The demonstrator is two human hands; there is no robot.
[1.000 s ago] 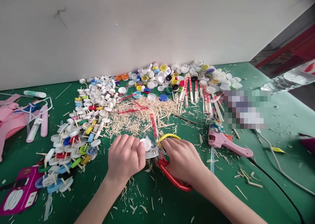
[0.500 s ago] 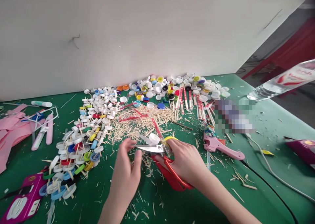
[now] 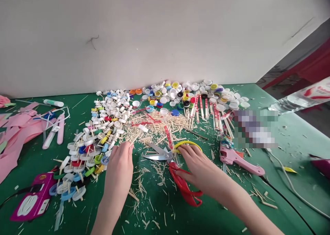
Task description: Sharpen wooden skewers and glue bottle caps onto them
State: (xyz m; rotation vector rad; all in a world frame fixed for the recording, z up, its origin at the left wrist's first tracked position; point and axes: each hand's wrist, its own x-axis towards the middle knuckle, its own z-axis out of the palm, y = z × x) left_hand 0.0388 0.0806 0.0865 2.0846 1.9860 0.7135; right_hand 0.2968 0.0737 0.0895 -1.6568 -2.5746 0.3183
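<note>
My right hand (image 3: pixel 197 162) grips a pair of scissors (image 3: pixel 161 155) with one yellow and one red handle; the blades are spread, pointing left, with nothing seen between them. To their left, my left hand (image 3: pixel 120 168) is closed with its fingertips pinched together; what they hold, if anything, is hidden. Beyond the blades, a white bottle cap (image 3: pixel 143 128) appears over a heap of short wooden sticks (image 3: pixel 154 123). Beside my left hand lie many bottle caps with sticks attached (image 3: pixel 90 156). A red-patterned paper strip (image 3: pixel 168 137) extends from behind the scissors.
Loose caps (image 3: pixel 180 94) and red-and-white wrapped stick bundles (image 3: pixel 201 106) line the back by the wall. Right are a pink glue gun (image 3: pixel 239 161), a blurred-out object (image 3: pixel 254 128) and a tilted bottle (image 3: pixel 296 99). Left lie pink ribbon (image 3: pixel 20 135) and a magenta box (image 3: pixel 34 197).
A white cap, earlier just above the scissors' blades, now shows farther off over the stick heap. My left hand moved left and its fingers closed. The view shifted slightly left.
</note>
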